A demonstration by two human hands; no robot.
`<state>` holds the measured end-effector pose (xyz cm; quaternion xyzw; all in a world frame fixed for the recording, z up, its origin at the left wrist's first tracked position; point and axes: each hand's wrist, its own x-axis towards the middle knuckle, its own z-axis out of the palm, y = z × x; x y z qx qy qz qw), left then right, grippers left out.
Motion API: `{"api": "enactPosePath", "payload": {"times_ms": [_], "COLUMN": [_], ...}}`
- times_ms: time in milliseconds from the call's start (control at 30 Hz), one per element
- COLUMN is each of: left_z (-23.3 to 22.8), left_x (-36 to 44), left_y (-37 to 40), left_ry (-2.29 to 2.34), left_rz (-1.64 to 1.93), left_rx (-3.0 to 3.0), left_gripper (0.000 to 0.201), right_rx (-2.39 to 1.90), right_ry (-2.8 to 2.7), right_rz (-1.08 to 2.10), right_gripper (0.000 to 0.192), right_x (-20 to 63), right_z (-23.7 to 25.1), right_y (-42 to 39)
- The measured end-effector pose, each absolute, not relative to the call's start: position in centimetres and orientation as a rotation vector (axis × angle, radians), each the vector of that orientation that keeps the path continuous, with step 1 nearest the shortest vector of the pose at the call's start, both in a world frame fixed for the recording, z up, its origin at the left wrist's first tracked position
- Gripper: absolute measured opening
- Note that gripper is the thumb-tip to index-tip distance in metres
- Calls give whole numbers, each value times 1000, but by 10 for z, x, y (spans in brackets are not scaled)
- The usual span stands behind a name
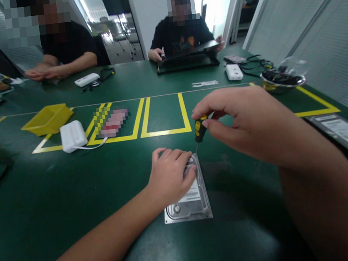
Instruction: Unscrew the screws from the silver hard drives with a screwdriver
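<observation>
Hands [172,174] steady drive [189,198]; turn screwdriver [199,130].

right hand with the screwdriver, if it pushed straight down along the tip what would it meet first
Probably the far right corner of the silver metal hard drive, right under the yellow-and-black screwdriver in the right hand; contact is unclear.

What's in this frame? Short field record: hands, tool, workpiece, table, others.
left hand: flat on the hard drive, fingers spread over its far half
right hand: pinches the screwdriver by its yellow-black handle
tool tip: at the drive's far right corner
drive: label up, on the green table
nearby: white box, yellow tray, metal bowl, second drive at right
others: two people seated at the far side
</observation>
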<state>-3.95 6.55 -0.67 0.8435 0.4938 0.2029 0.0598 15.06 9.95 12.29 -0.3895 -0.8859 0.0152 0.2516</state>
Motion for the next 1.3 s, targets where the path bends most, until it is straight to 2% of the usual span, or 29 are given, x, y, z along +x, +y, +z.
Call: {"api": "enactPosePath", "payload": {"times_ms": [267, 733, 867, 1133, 1300], "left_z": [-7, -7, -7, -8, -8], "left_x": [-39, -39, -39, -39, -40], "left_y": [66, 66, 66, 66, 66], "left_ry": [1500, 1501, 1499, 1491, 1485], "left_rz": [617, 607, 605, 615, 618], "left_rx": [2553, 2563, 2561, 2554, 2554], "left_gripper": [31, 32, 32, 32, 32], "right_rx": [-1074, -1057, -1045, -1092, -1154], "right_ry": [-2401, -2421, -2425, -2420, -2370], "right_rz": [60, 128, 83, 121, 137], "right_gripper": [12, 33, 32, 18, 22], "right_x": [148, 152, 153, 153, 154], "right_z": [124, 125, 126, 123, 123], "right_y": [102, 101, 101, 104, 102]}}
